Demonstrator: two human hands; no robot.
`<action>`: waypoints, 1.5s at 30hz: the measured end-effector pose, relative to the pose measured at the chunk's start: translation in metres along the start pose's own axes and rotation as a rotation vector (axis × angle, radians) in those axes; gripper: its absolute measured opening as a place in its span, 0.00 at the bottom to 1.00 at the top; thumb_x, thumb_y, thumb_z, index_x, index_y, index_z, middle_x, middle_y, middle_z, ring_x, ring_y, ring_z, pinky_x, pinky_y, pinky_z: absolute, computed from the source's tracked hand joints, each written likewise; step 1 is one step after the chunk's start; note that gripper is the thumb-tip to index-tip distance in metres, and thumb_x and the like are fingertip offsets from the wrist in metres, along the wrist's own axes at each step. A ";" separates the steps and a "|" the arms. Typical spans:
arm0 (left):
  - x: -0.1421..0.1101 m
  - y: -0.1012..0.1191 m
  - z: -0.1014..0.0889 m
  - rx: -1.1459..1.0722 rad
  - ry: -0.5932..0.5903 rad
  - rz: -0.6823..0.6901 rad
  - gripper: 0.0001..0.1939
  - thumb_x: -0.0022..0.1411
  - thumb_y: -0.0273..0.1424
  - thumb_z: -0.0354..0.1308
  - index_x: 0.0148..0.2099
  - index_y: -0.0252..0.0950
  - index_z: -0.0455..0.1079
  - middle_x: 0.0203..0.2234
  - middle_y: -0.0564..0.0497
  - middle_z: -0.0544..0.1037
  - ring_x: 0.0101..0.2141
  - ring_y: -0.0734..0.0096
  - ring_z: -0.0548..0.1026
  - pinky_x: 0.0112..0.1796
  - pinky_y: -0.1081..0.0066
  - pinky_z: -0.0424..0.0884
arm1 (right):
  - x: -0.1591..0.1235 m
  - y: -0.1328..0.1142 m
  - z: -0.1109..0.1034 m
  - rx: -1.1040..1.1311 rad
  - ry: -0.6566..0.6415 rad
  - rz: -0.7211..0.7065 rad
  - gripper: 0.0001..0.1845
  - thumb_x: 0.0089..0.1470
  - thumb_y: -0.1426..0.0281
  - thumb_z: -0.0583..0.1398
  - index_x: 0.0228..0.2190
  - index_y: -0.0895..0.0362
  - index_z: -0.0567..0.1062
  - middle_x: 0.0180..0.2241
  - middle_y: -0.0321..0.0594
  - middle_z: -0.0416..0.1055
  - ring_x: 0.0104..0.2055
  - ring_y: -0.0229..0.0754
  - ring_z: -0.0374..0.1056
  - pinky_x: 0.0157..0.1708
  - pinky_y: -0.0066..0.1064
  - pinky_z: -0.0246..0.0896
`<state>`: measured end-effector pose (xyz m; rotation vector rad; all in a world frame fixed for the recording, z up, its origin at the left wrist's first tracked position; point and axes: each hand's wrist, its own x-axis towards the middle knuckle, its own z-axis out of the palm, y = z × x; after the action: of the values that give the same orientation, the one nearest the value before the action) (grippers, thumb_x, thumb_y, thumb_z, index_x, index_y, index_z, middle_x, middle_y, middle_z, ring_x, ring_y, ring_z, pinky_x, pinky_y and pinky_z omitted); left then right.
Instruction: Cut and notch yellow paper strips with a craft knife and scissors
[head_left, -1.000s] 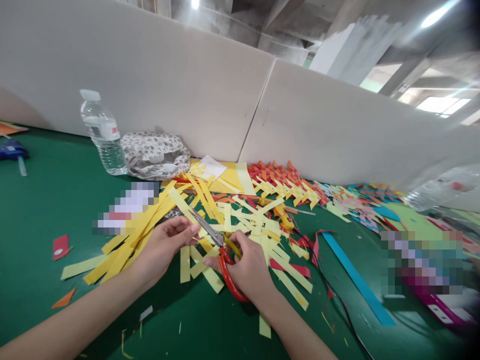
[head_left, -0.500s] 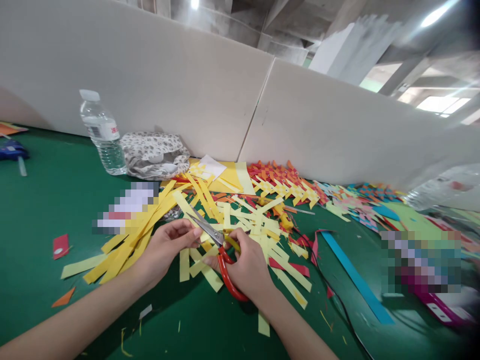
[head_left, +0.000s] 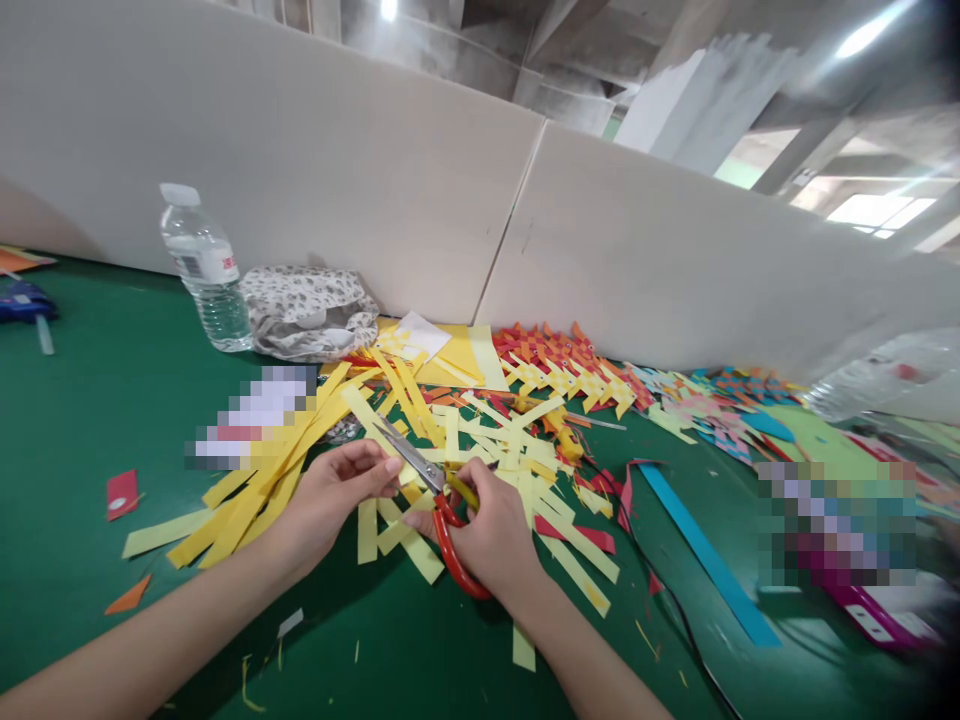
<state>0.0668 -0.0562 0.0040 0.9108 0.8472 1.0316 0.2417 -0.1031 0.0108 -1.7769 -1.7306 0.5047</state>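
Note:
My right hand (head_left: 487, 530) grips red-handled scissors (head_left: 448, 540), their metal blades pointing up and to the left. Between the thumb and fingers of my left hand (head_left: 349, 485) is a pale yellow paper strip (head_left: 361, 410), partly covered by the fingers and blades. The blades lie close together along the strip, beside my left fingertips; whether paper sits between them I cannot tell. Something yellow shows by my right fingers, on or behind the scissors' handle. Loose pale strips (head_left: 517, 440) lie scattered behind and under my hands, and deeper yellow strips (head_left: 262, 490) fan out left of them.
A water bottle (head_left: 206, 265) and a patterned cloth bag (head_left: 311, 310) stand by the white partition (head_left: 360, 160). Woven paper fish shapes (head_left: 562, 370) lie at the back. To the right are a black cord (head_left: 679, 610), a blue strip (head_left: 709, 555) and a magenta object (head_left: 862, 605).
The scissor blades look slightly more closed and have shifted a little left with my right hand. My left hand stays nearly still, and the view has moved slightly.

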 end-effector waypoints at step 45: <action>-0.002 -0.003 0.007 0.187 -0.134 -0.125 0.09 0.45 0.32 0.67 0.25 0.35 0.70 0.19 0.56 0.73 0.23 0.77 0.71 0.27 0.78 0.67 | 0.007 -0.003 -0.001 0.839 -0.209 0.180 0.21 0.33 0.72 0.69 0.27 0.54 0.63 0.25 0.29 0.68 0.23 0.33 0.62 0.27 0.26 0.59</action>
<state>0.0729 -0.0603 0.0044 1.0593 0.8863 0.7835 0.2406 -0.0966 0.0143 -1.2818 -1.1913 1.3054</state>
